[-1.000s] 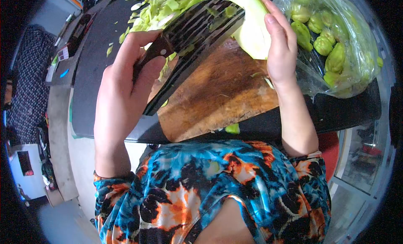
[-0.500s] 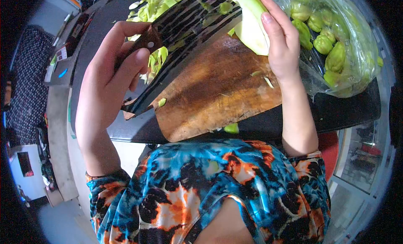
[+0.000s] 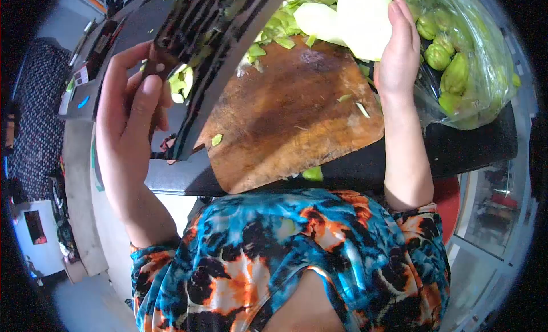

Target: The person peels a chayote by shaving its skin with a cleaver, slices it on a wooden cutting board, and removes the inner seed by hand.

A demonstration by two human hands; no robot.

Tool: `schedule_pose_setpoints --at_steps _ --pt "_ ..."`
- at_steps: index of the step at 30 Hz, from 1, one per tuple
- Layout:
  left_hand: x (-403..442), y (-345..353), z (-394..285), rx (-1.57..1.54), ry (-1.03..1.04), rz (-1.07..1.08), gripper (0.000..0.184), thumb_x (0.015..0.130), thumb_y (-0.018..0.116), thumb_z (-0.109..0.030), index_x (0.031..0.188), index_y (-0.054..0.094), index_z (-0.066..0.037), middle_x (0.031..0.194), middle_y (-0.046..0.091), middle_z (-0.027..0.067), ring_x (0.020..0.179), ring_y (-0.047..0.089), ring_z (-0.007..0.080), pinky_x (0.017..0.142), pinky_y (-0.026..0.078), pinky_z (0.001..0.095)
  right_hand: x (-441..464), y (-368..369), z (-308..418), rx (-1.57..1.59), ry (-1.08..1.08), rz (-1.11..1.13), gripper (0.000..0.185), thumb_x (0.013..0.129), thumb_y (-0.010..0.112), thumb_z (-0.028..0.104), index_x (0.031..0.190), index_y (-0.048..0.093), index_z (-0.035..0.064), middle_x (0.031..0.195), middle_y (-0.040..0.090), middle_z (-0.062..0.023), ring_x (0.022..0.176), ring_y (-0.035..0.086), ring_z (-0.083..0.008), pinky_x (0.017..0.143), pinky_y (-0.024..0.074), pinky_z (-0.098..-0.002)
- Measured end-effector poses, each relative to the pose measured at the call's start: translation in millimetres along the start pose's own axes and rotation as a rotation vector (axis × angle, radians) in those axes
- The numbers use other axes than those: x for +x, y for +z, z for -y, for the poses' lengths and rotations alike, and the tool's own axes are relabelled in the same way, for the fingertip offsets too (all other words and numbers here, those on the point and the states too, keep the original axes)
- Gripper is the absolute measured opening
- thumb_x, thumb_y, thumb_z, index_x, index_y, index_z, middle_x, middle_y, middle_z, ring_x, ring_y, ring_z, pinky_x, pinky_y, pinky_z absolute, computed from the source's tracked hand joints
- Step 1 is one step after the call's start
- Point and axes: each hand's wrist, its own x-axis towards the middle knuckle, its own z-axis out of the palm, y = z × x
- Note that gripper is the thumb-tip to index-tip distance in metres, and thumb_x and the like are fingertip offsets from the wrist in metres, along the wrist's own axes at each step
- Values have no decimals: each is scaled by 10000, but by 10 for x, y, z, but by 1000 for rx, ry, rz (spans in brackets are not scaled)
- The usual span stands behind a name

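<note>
My left hand (image 3: 128,98) grips the dark handle of a cleaver (image 3: 220,52). Its wide blade is raised and tilted above the left side of the wooden cutting board (image 3: 291,115), with dark streaky reflections across the metal. At the far right of the board, my right hand (image 3: 398,55) is closed against a large, pale green peeled gourd (image 3: 365,23). The gourd runs up out of the top of the view, and some of my right fingers are hidden behind it. Green peelings (image 3: 279,26) lie in a heap beyond the board, partly covered by the blade.
A clear plastic bag (image 3: 485,86) with several green chayotes (image 3: 455,75) lies at the right of the dark table (image 3: 456,152). A green scrap (image 3: 313,173) sits by the board's near edge. Small bits lie on the board.
The cleaver has swung away from the gourd, left and more upright, with my left hand. My right hand has turned the gourd so a broad pale face shows.
</note>
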Motion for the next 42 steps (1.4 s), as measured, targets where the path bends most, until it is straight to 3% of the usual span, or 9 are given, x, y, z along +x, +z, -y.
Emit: schedule_pose_setpoints --at_steps 6,11,14,34,42 --pt "-32 248 -63 -118 -44 155 265 970 512 -131 1214 504 -27 761 531 -9 612 426 25 531 350 166 -60 36 -96 14 -173 39 434 974 354 195 1300 446 -76 1251 540 -162 1160 506 -219 999 367 -309" --pt "-14 316 -47 -101 -25 134 272 967 522 -128 1215 500 -17 768 540 -7 642 439 26 544 358 173 -57 0 -103 20 -246 125 443 972 356 202 1309 435 -75 1266 528 -168 1169 499 -229 1005 363 -319" --pt "-9 326 -45 -102 -36 138 272 967 523 -129 1214 500 -17 773 543 -6 646 439 27 545 356 172 -118 102 -20 -44 -273 45 448 971 356 205 1311 432 -76 1266 528 -169 1164 501 -229 997 369 -319" --pt "-7 311 -43 -87 18 63 250 959 526 -113 1199 516 -45 743 525 -16 594 399 19 512 313 165 -130 78 -92 -38 -273 135 455 964 370 214 1312 443 -69 1279 525 -169 1172 497 -233 1006 367 -315" --pt "1 290 -46 -51 -52 101 255 946 540 -110 1195 523 -56 707 519 -24 565 399 24 508 318 177 -140 56 -92 -86 -247 169 447 964 383 208 1315 449 -62 1269 535 -171 1153 516 -232 991 385 -313"
